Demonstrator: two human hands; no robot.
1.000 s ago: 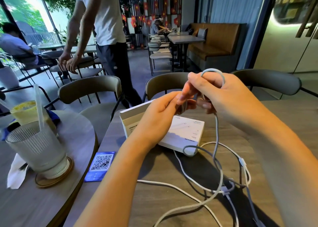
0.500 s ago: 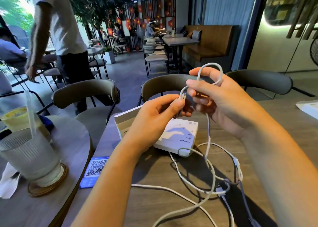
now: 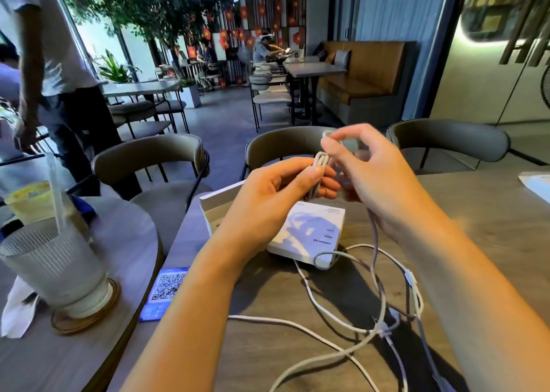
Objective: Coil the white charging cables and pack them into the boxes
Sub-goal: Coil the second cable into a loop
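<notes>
The thin white charging cable (image 3: 375,260) is getting shorter on the worktop. Half a second ago there was one big loop over the right hand; now several small loops are sitting side by side in the left hand (image 3: 279,195). So the coil is growing, but most of the cable is waiting below.

The left grip is pinching the little bundle of loops (image 3: 320,165). The right hand (image 3: 372,177) is curling its fingers round the next loop. The bundle is standing tall, its long way going up and down. The loose cable is hanging down onto the brown wooden worktop (image 3: 491,213), beside the flat white cardboard box (image 3: 309,228).
</notes>
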